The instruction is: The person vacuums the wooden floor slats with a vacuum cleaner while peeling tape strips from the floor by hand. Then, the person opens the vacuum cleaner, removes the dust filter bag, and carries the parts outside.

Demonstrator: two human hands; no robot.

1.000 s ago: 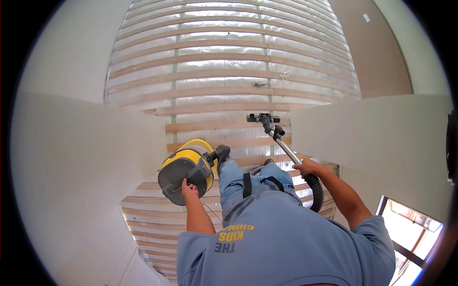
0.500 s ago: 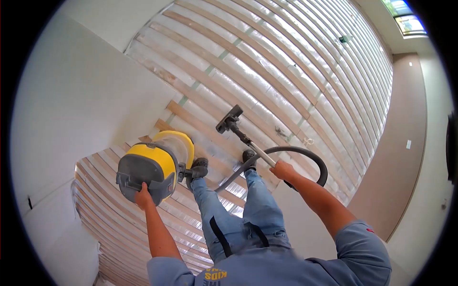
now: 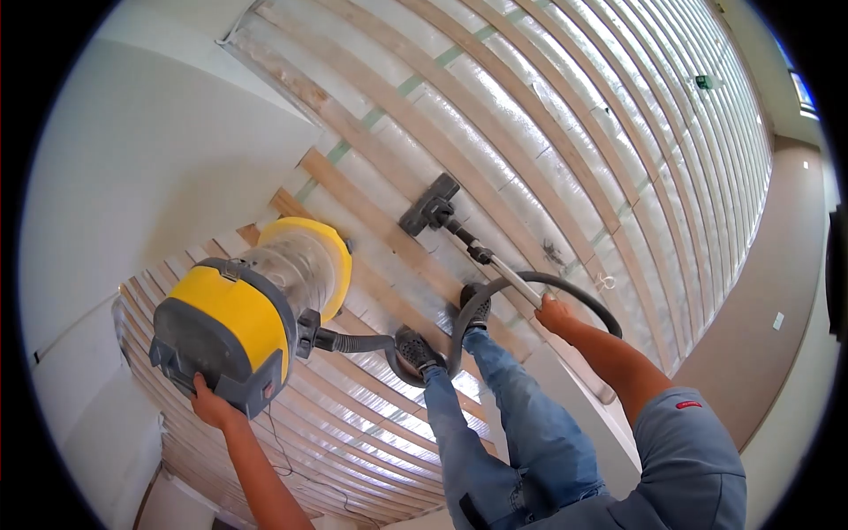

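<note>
A yellow and grey vacuum cleaner (image 3: 231,309) with a metal drum and a yellow base ring is at my left side. My left hand (image 3: 210,402) is closed on the grey handle at its top, thumb uppermost. My right hand (image 3: 554,314) is wrapped round the metal vacuum tube (image 3: 514,276). At the tube's far end, the black floor nozzle (image 3: 430,205) sits over the wooden strips. A dark flexible hose (image 3: 353,343) leaves the cleaner's side, loops around near my shoes (image 3: 415,347) and curves up past my right hand.
Parallel wooden strips (image 3: 508,146) run over silvery foil across the floor. A pale wall (image 3: 177,141) stands on the left, and a long brown panel (image 3: 760,291) lies along the right. A thin cord (image 3: 284,464) trails below the cleaner. A small green item (image 3: 704,82) lies far off.
The vacuum cleaner has shifted left and appears larger, my left hand moving with it. My right hand, tube and legs now appear further right. More of the hose and a cord have come into view.
</note>
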